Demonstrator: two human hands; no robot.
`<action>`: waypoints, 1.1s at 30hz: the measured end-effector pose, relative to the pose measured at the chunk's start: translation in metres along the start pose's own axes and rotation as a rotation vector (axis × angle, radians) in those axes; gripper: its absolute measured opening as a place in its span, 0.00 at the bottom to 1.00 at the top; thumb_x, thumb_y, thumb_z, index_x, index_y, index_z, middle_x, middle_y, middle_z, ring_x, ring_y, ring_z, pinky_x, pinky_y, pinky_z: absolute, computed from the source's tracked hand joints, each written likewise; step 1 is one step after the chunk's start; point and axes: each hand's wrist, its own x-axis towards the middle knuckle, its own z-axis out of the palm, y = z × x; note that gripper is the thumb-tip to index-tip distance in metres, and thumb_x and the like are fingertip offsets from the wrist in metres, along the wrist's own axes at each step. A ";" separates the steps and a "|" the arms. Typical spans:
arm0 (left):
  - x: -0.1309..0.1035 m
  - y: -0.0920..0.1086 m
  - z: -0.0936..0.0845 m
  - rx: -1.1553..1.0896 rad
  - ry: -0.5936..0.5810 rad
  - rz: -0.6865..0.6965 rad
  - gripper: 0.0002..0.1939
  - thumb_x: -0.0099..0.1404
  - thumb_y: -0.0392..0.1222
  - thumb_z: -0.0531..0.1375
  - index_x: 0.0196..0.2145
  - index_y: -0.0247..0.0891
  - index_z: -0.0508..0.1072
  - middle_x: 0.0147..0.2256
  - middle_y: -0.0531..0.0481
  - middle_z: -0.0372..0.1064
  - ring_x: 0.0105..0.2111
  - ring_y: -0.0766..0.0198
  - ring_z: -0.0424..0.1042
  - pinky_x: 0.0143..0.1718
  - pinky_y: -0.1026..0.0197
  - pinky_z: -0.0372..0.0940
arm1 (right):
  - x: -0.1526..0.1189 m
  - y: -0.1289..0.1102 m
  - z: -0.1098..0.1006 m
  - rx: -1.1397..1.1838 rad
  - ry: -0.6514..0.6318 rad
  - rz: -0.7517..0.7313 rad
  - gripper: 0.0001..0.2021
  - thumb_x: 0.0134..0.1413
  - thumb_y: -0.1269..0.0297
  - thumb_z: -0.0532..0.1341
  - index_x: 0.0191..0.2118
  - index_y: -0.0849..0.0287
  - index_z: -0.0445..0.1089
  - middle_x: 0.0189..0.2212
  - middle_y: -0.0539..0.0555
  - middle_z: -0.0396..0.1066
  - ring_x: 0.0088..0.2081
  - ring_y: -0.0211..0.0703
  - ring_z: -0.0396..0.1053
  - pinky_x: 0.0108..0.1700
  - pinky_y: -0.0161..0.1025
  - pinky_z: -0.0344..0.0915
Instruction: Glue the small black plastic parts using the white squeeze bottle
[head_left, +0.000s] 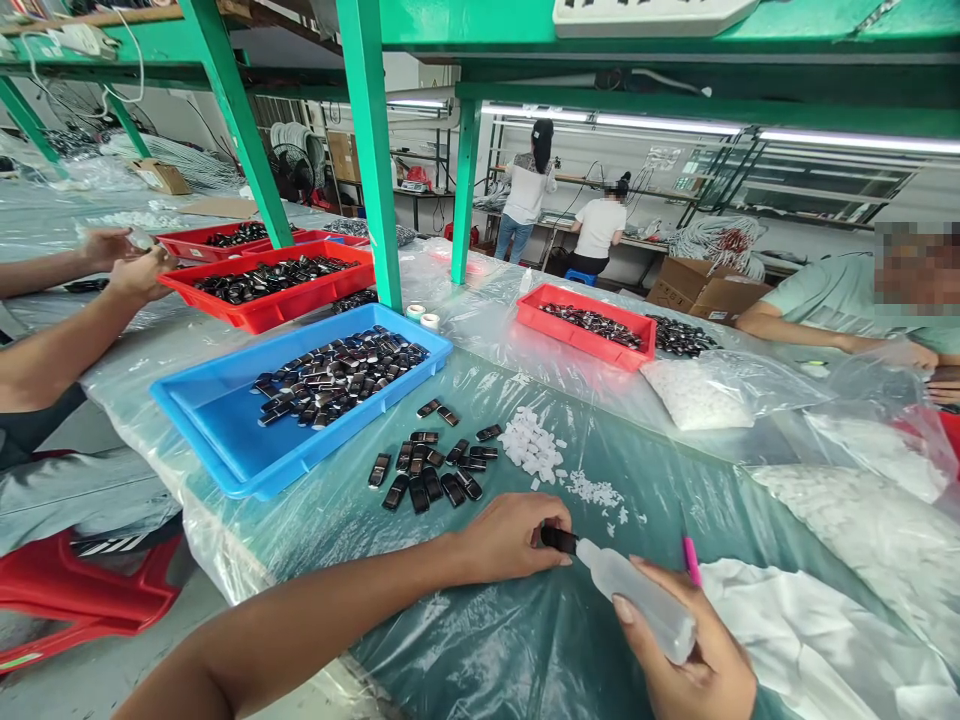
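Observation:
Between the thumb and fingers of my left hand (514,537) is a small black part (559,540). My right hand (694,640) is wrapped round a translucent squeeze bottle (637,595), whose nozzle points left and meets the right end of the black part. Whether the tip touches it or enters it, I cannot tell. Beyond my left hand lie several loose black parts (431,485) on the plastic-covered table (315,545). To their right sit a pile of white pieces (529,445) and a scatter of smaller white pieces (594,490).
A blue tray (225,470) of black parts stands at the left, with red trays (259,318) behind it. Another red tray (585,340) is further back. Green posts (373,150) rise from the table. A pink pen-like item (691,560), white cloth (795,620) and bags (862,540) lie right. People sit both sides.

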 end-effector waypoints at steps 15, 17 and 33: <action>0.000 -0.001 0.002 -0.357 0.021 -0.020 0.11 0.57 0.39 0.61 0.39 0.37 0.69 0.35 0.48 0.69 0.33 0.65 0.69 0.29 0.68 0.63 | 0.008 0.030 -0.002 0.527 -0.048 0.407 0.18 0.50 0.53 0.58 0.42 0.61 0.69 0.32 0.55 0.70 0.26 0.40 0.64 0.30 0.39 0.64; 0.000 -0.001 0.001 -0.359 0.015 -0.019 0.12 0.57 0.39 0.61 0.40 0.37 0.69 0.36 0.47 0.70 0.33 0.65 0.70 0.29 0.68 0.63 | 0.009 0.030 0.000 0.613 -0.045 0.465 0.18 0.50 0.53 0.59 0.44 0.60 0.68 0.33 0.54 0.70 0.27 0.40 0.65 0.32 0.39 0.65; 0.005 -0.021 0.009 -0.850 -0.222 -0.129 0.26 0.57 0.52 0.61 0.48 0.34 0.70 0.40 0.41 0.72 0.34 0.62 0.72 0.39 0.57 0.68 | 0.033 0.039 -0.008 0.582 0.065 0.561 0.25 0.44 0.59 0.66 0.51 0.51 0.65 0.45 0.48 0.68 0.51 0.45 0.61 0.54 0.41 0.52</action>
